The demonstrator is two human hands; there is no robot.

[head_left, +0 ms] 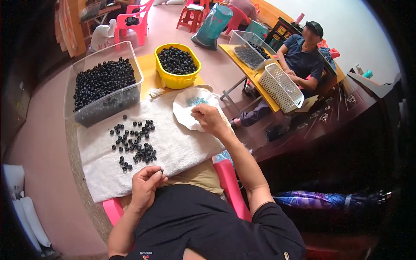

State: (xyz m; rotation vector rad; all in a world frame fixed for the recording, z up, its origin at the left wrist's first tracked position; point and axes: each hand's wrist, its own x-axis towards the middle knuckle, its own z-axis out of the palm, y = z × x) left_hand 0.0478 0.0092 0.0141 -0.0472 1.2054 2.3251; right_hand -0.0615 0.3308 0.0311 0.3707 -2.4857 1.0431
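My left hand (145, 187), near the front edge of the white towel (180, 149), pinches a small round black bead-like piece (161, 170) between thumb and finger. Over the white scalloped dish (182, 119), my right hand (209, 118) has its fingertips pressed together; whatever is between them is too small to see. Tiny teal bits (196, 101) lie in the dish just beyond those fingers. Loose black pieces with holes (132, 139) are scattered on the towel ahead of my left hand, some bunched closer together.
A clear bin (138, 76) full of black pieces stands at the back left, beside a yellow tub (177, 81) of them. At the right, a person (303, 54) sits behind another table with a clear bin and a white perforated basket (281, 89). A folded umbrella (312, 199) lies at my right.
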